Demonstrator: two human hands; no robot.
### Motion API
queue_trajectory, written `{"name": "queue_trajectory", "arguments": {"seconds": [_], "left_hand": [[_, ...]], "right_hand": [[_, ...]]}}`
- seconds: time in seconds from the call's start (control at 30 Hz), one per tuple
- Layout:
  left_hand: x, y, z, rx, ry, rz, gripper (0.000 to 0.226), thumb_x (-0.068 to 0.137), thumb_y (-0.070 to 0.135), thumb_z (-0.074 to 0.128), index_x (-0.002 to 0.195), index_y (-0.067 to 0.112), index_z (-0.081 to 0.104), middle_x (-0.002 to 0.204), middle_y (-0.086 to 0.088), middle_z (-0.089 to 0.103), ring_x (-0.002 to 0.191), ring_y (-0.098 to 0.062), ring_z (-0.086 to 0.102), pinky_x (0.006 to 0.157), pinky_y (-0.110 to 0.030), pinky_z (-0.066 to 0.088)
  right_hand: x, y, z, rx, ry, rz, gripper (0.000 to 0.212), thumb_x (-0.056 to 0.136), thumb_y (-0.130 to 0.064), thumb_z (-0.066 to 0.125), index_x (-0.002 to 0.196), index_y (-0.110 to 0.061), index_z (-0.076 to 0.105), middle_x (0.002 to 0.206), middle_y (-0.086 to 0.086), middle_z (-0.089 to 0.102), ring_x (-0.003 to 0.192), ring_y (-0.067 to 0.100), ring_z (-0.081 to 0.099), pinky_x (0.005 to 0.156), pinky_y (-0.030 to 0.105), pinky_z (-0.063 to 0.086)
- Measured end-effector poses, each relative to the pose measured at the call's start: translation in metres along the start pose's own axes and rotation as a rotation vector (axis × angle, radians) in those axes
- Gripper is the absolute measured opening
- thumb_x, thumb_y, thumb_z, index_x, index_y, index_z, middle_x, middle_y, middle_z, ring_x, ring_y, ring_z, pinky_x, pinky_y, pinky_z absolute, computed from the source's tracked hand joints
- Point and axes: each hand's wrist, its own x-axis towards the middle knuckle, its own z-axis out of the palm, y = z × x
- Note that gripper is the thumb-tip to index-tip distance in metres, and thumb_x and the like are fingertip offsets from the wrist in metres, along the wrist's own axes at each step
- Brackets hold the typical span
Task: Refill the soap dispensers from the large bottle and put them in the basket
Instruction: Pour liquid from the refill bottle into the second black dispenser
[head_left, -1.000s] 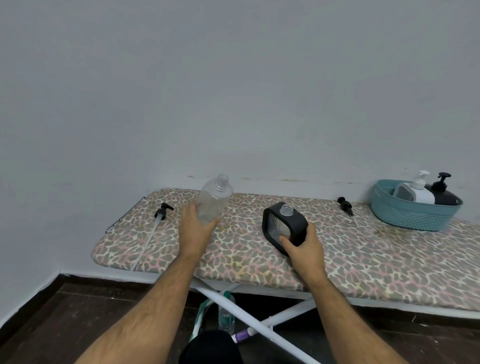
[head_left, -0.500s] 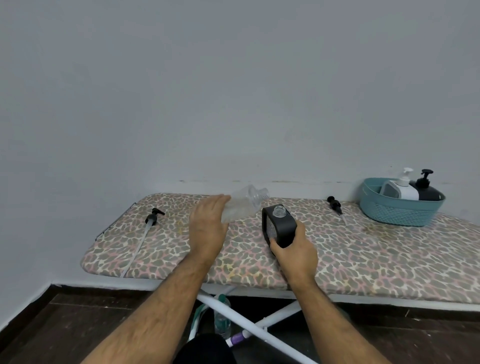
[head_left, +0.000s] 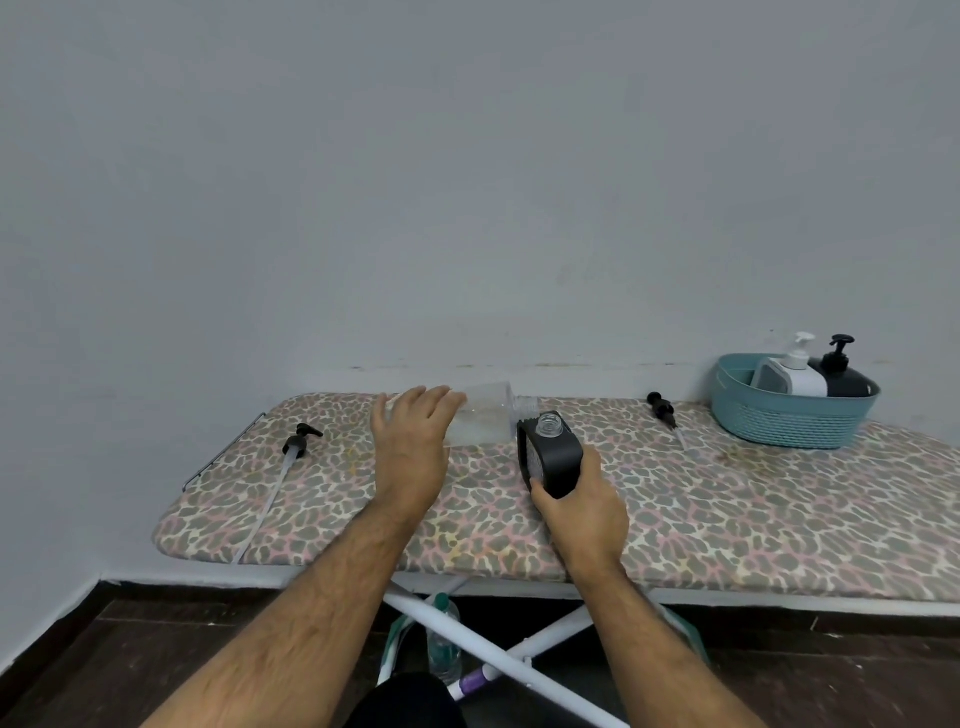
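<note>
I see left hand (head_left: 410, 447) gripping the large bottle (head_left: 480, 418) tipped near-horizontal, its mouth just left of and above the black dispenser (head_left: 550, 454) neck, right hand (head_left: 579, 512) clamping that dispenser.

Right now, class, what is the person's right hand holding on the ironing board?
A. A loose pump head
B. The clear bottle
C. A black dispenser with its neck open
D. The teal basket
C: the right hand grips the black dispenser, whose neck has no pump, while the left hand tips the clear bottle toward it.
</note>
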Motion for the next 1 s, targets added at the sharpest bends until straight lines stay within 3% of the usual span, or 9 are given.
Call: {"name": "queue_trajectory", "arguments": {"seconds": [0.23,1.0], "left_hand": [[0.005,0.003,-0.002,0.045,-0.036,0.013,0.083,0.057,-0.008,0.083,0.125,0.031,0.058,0.129,0.007,0.061,0.124,-0.024,0.053,0.114,-0.061,0.018],[0.015,0.008,-0.014,0.084,-0.044,0.055,0.080,0.058,-0.018,0.071,0.123,0.028,0.061,0.127,0.003,0.063,0.124,-0.028,0.053,0.113,-0.063,0.014]], "right_hand": [[0.000,0.001,0.001,0.013,-0.014,-0.002,0.056,0.081,-0.047,0.073,0.127,-0.028,0.049,0.096,-0.008,0.071,0.072,0.011,0.053,0.062,0.025,0.039],[0.002,0.004,0.004,0.003,-0.010,-0.003,0.059,0.081,-0.051,0.071,0.130,-0.031,0.046,0.095,-0.011,0.071,0.073,0.009,0.057,0.063,0.026,0.046]]}}
